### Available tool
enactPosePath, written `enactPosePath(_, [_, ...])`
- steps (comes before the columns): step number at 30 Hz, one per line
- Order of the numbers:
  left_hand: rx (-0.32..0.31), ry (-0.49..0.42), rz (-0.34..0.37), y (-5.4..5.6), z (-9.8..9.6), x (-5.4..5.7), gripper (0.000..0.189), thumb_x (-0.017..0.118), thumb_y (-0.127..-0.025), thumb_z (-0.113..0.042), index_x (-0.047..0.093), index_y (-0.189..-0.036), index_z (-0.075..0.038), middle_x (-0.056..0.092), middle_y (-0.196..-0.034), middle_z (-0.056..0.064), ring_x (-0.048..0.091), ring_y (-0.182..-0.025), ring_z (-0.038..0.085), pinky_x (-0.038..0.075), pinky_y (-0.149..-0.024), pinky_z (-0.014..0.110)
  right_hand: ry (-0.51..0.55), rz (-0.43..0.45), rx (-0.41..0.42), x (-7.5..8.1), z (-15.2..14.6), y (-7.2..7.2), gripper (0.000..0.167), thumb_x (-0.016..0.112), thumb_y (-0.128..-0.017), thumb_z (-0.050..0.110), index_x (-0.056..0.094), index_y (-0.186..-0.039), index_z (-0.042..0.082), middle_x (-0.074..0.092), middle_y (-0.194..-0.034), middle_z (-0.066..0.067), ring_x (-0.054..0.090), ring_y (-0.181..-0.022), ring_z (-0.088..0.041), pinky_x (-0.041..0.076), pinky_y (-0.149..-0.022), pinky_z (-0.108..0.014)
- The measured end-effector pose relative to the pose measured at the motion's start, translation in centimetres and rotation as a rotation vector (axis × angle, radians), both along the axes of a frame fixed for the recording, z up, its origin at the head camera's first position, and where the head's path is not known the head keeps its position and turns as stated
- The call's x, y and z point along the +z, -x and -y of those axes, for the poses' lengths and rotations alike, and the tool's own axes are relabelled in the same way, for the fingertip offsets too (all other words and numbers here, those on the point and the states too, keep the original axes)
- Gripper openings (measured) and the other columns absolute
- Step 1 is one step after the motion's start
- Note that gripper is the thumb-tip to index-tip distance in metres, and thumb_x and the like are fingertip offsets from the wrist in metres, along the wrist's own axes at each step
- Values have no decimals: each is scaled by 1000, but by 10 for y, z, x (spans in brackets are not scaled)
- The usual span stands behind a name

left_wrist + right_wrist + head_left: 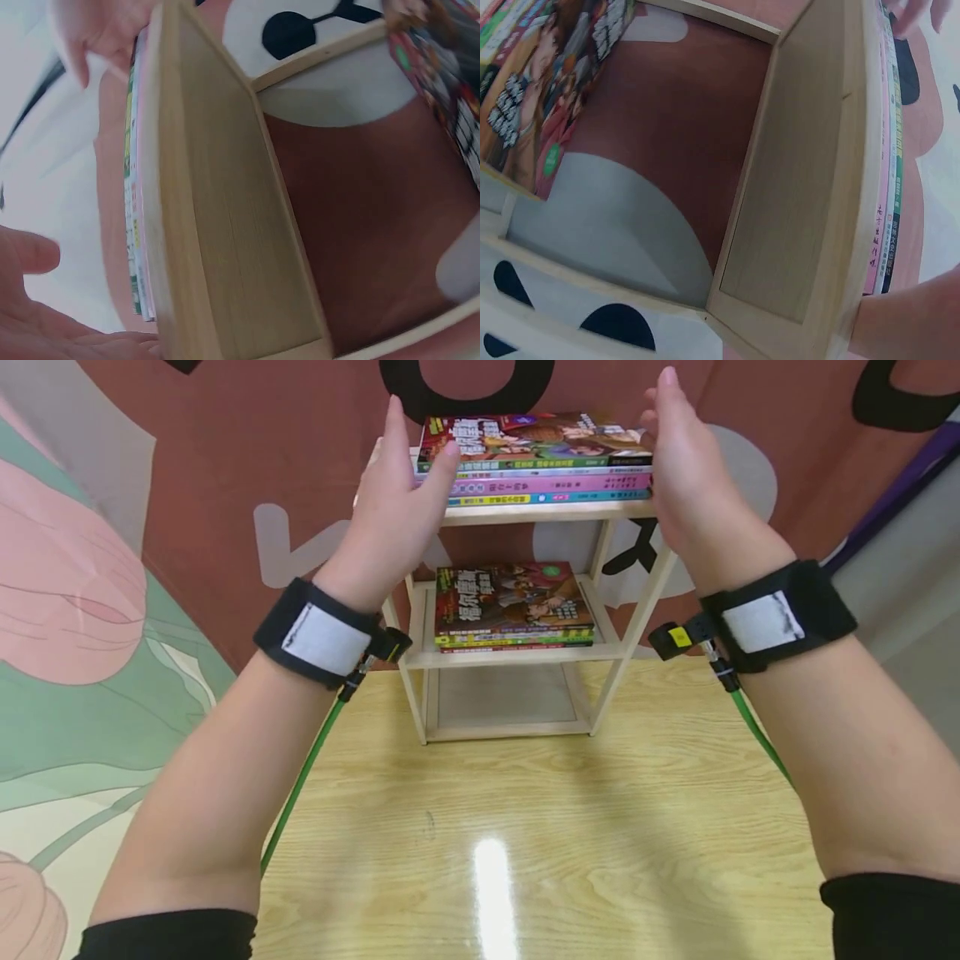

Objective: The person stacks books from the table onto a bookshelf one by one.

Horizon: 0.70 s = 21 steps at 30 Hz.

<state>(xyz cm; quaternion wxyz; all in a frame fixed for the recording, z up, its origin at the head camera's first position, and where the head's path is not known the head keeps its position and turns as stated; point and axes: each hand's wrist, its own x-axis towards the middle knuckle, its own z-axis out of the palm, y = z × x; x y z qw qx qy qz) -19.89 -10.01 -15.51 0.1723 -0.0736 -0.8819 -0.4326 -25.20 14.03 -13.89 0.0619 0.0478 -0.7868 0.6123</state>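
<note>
A stack of several books [536,464] lies flat on the top shelf of a small wooden rack, its printed spines facing me. At the stack's left end is my left hand [401,493], fingers straight and thumb spread over the near corner. My right hand [690,477] stands upright along the right end, fingers extended and close to the covers. In the left wrist view the left hand [45,315] shows beside the shelf edge, thumb apart from the spines. The right wrist view has the right hand [907,319] at the end of the pink and black spines [889,225].
A second stack of books [513,602] rests on the middle shelf. The rack's bottom shelf [502,697] stands just above the wood-look floor [450,827]. Behind is a printed reddish-brown backdrop [217,485]. Green cables [303,768] run from both wrist cameras along the forearms.
</note>
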Motion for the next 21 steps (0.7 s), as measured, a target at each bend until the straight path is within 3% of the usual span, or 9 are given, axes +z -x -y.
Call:
enactPosePath(6, [-41, 154, -351, -25, 2, -28, 72, 48, -98, -28, 5, -152, -9, 10, -160, 0, 6, -143, -1, 8, -115, 15, -169, -195, -12, -21, -5, -19, 51, 16, -102, 44, 13, -151, 31, 10, -158, 11, 12, -144, -8, 16, -118, -29])
enactPosePath(10, [-106, 236, -572, -43, 5, -55, 66, 50, -95, -18, 18, -150, 0, 17, -158, 12, 11, -146, 10, 12, -118, 26, -177, -406, 23, -38, -10, -30, 52, 23, -102, 32, 18, -152, 19, 12, -158, 5, 11, -144, -8, 10, -118, -28])
enactPosePath(12, [-136, 266, -634, -51, 5, -69, 65, 51, -94, -17, 21, -148, 2, 18, -157, 17, 14, -146, 16, 15, -119, 32, -179, -496, 44, -46, -11, -37, 52, 27, -101, 26, 21, -151, 13, 11, -159, 3, 9, -144, -7, 7, -117, -24])
enactPosePath(14, [-161, 292, -656, -58, 5, -84, 65, 52, -94, -17, 22, -148, 3, 17, -157, 19, 15, -146, 21, 18, -118, 37, -193, -558, 62, -55, -14, -45, 52, 28, -100, 22, 23, -150, 9, 11, -159, 0, 9, -144, -7, 7, -116, -22])
enactPosePath(16, [-176, 320, -626, -66, 6, -99, 66, 52, -94, -18, 20, -149, 1, 14, -157, 18, 15, -146, 23, 21, -117, 42, -219, -614, 76, -64, -16, -55, 52, 29, -100, 19, 24, -149, 6, 11, -159, -2, 9, -145, -8, 8, -116, -22])
enactPosePath(21, [-185, 398, -459, -84, 11, -139, 68, 48, -95, -24, 15, -152, -5, 8, -160, 10, 13, -146, 25, 23, -113, 55, -367, -823, 90, -103, -26, -75, 58, 35, -101, 37, 31, -146, 1, 21, -157, -9, 13, -146, -20, 10, -119, -33])
